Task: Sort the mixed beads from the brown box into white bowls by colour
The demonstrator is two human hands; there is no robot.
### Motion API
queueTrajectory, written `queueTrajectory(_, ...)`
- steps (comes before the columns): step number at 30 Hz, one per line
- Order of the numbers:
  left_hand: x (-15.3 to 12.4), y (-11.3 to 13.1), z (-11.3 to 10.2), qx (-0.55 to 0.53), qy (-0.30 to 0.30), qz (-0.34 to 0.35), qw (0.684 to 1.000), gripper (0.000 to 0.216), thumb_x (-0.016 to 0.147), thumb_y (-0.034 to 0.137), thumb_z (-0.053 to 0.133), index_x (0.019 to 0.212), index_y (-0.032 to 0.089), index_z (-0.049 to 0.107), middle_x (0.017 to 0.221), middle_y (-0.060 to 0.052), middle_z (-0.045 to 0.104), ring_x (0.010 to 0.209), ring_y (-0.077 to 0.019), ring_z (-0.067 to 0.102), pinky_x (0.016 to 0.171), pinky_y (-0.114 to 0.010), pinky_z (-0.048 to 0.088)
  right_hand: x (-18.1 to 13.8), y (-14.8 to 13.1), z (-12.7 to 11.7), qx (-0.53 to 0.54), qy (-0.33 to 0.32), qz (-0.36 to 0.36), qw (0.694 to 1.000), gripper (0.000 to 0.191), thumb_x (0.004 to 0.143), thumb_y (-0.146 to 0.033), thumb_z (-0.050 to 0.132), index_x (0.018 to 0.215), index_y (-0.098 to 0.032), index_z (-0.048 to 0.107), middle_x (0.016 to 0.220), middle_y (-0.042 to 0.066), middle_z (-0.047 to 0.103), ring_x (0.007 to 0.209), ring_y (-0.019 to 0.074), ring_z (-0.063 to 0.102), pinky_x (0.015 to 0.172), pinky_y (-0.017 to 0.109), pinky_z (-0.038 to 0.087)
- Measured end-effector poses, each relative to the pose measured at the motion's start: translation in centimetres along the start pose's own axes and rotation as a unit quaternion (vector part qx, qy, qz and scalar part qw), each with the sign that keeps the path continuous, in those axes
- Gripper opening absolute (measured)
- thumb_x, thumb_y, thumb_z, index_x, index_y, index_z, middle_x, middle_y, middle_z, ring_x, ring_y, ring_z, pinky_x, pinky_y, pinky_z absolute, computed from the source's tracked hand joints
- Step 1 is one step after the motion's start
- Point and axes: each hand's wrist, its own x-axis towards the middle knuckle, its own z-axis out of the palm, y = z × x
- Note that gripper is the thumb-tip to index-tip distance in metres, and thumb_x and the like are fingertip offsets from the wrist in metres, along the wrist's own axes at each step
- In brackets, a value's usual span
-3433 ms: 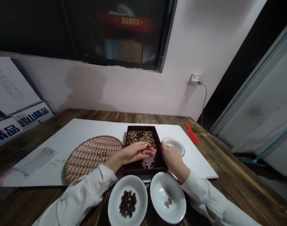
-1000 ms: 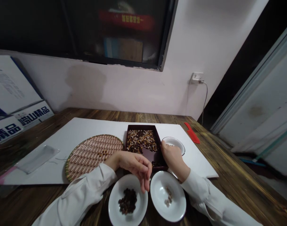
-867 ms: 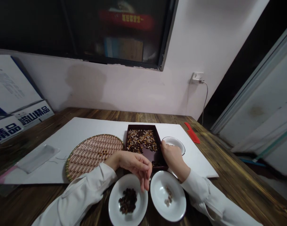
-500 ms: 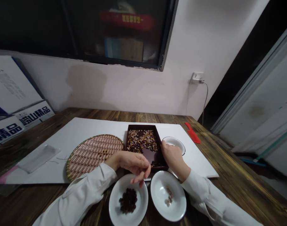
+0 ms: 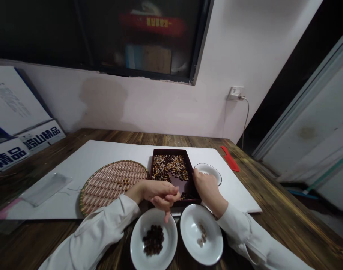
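A dark red tray (image 5: 190, 161) holds many small round beads (image 5: 171, 165) in brown, yellow and pale tones, with a bare patch toward its front. Over the tray's front edge and the near left bowl (image 5: 137, 245) hovers my left hand (image 5: 161, 194), its thumb pressed against curled fingers; whatever they hold is hidden. My right hand (image 5: 208, 187) is closed on the tray's right wall, fingertips partly out of sight. Dark brown beads (image 5: 154, 240) lie in the near left bowl. Several pale beads (image 5: 202, 234) are in the near right bowl (image 5: 190, 243).
Left of the tray lies a round woven mat (image 5: 106, 187) bearing a few yellowish beads. A third white bowl (image 5: 215, 174) stands beyond my right hand. A red knife-shaped tool (image 5: 230, 161), a clear plastic tray (image 5: 47, 189) and a white board (image 5: 239, 195) are on the wooden table.
My left hand's fingers have curled in and its thumb has pressed against them, where they were more spread before. The right hand stays in place.
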Motion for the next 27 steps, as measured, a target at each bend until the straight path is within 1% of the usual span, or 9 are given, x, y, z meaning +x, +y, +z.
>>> queueTrajectory(5,0.3,0.1,-0.2,-0.013,0.014,0.020,1.000,0.050,0.084,0.063,0.054,0.061,0.021,0.039,0.035,0.012,0.024,0.028,-0.0056,0.016,0.042,-0.024,0.044,0.0,0.0,0.1,-0.007,0.012,0.000,1.000,0.020,0.095,-0.011,0.038,0.100,-0.012,0.058,0.080,0.013,0.070,0.078,0.0269,0.071,0.061,0.032,0.046)
queueTrajectory(8,0.4,0.0,-0.4,-0.020,0.027,0.031,0.999,0.049,0.087,0.060,0.052,0.062,0.020,0.038,0.037,0.013,0.023,0.029,-0.0051,0.015,0.045,-0.024,0.046,0.0,0.0,0.1,-0.010,0.020,0.001,1.000,0.020,0.095,-0.012,0.039,0.098,-0.012,0.058,0.079,0.014,0.069,0.076,0.0263,0.070,0.059,0.031,0.044)
queueTrajectory(11,0.5,-0.1,-0.6,-0.029,0.051,0.036,0.998,0.046,0.091,0.057,0.047,0.064,0.020,0.038,0.038,0.013,0.024,0.030,-0.0045,0.015,0.051,-0.025,0.049,-0.1,0.0,0.0,-0.011,0.023,-0.008,1.000,0.018,0.093,-0.009,0.040,0.097,-0.012,0.058,0.082,0.014,0.068,0.077,0.0252,0.069,0.063,0.032,0.042)
queueTrajectory(14,0.4,-0.2,-0.7,-0.034,0.078,0.043,0.995,0.042,0.094,0.053,0.043,0.069,0.020,0.040,0.041,0.012,0.026,0.031,-0.0040,0.016,0.057,-0.025,0.051,-0.1,-0.1,0.1,-0.018,0.057,-0.028,0.998,0.017,0.091,-0.007,0.043,0.096,-0.013,0.057,0.088,0.013,0.066,0.079,0.0247,0.066,0.068,0.034,0.040)
queueTrajectory(17,0.6,-0.3,-0.7,-0.026,0.102,0.062,0.993,0.033,0.095,0.047,0.045,0.077,0.020,0.044,0.045,0.012,0.030,0.033,-0.0035,0.020,0.061,-0.026,0.052,-0.1,-0.2,0.4,-0.020,0.102,-0.050,0.993,0.013,0.090,-0.009,0.046,0.094,-0.015,0.057,0.092,0.012,0.064,0.082,0.0246,0.061,0.071,0.036,0.037)
queueTrajectory(20,0.9,-0.3,-0.5,-0.008,0.152,0.075,0.986,0.027,0.092,0.043,0.052,0.081,0.019,0.047,0.051,0.010,0.036,0.038,-0.0040,0.030,0.062,-0.028,0.053,-0.2,-0.3,0.7,-0.020,0.128,-0.069,0.989,0.011,0.090,-0.011,0.048,0.092,-0.016,0.057,0.092,0.010,0.062,0.082,0.0231,0.058,0.072,0.036,0.034)
queueTrajectory(22,1.2,-0.3,-0.4,0.000,0.188,0.078,0.979,0.030,0.087,0.044,0.058,0.079,0.017,0.049,0.054,0.008,0.041,0.043,-0.0052,0.036,0.061,-0.029,0.053,-0.3,-0.4,0.8,-0.019,0.137,-0.077,0.987,0.010,0.090,-0.011,0.049,0.091,-0.016,0.057,0.092,0.010,0.062,0.081,0.0221,0.057,0.073,0.035,0.032)
queueTrajectory(24,1.4,-0.5,-0.5,0.002,0.206,0.081,0.975,0.034,0.084,0.047,0.063,0.078,0.016,0.051,0.055,0.007,0.043,0.045,-0.0063,0.041,0.061,-0.031,0.053,-0.3,-0.5,0.9,-0.012,0.147,-0.086,0.985,0.009,0.090,-0.011,0.050,0.091,-0.017,0.058,0.092,0.009,0.062,0.080,0.0217,0.056,0.073,0.035,0.031)
queueTrajectory(27,1.5,-0.8,-0.9,0.007,0.230,0.096,0.968,0.036,0.082,0.049,0.064,0.079,0.014,0.054,0.055,0.006,0.045,0.046,-0.0069,0.044,0.063,-0.032,0.053,-0.4,-0.6,1.0,0.008,0.165,-0.104,0.981,0.008,0.091,-0.014,0.052,0.091,-0.017,0.059,0.090,0.007,0.062,0.080,0.0214,0.054,0.072,0.035,0.029)
